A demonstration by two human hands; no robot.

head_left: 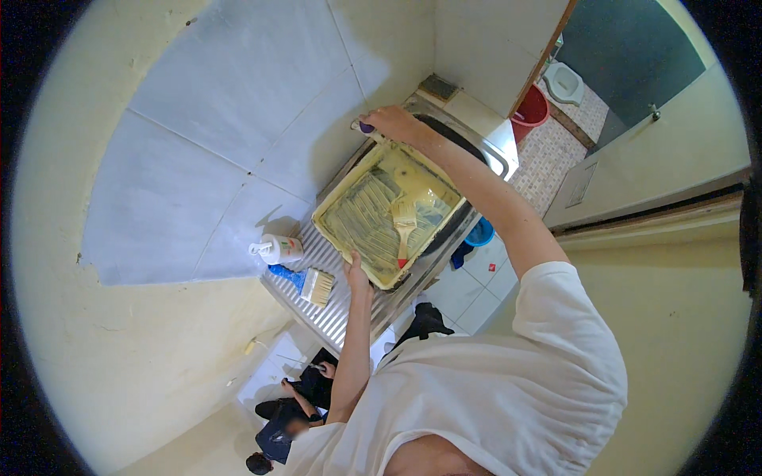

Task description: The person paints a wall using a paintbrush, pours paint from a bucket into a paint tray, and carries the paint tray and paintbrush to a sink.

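Note:
A yellow, paint-coated paint tray (pixel 357 202) rests tilted over the sink, its ribbed slope smeared with thin paint. Inside it lies a paintbrush (pixel 404 226) with pale bristles and a red-tipped handle. My left hand (pixel 356 274) grips the tray's near-left rim. At the far side, by the wall, my right hand (pixel 390 124) is closed over what looks like a tap (pixel 366 127) with a purple knob; its fingertips are partly hidden. On the drainboard to the left lie a wide brush (pixel 317 287) with a blue handle and a white bottle (pixel 279 249).
The metal sink unit (pixel 321 317) runs along the tiled wall. Part of its dark bowl (pixel 448 135) shows beyond my right forearm. A blue basin (pixel 480 232) stands on the floor to the right, a red bucket (pixel 530 111) near the bathroom doorway. Another person (pixel 290 420) is at lower left.

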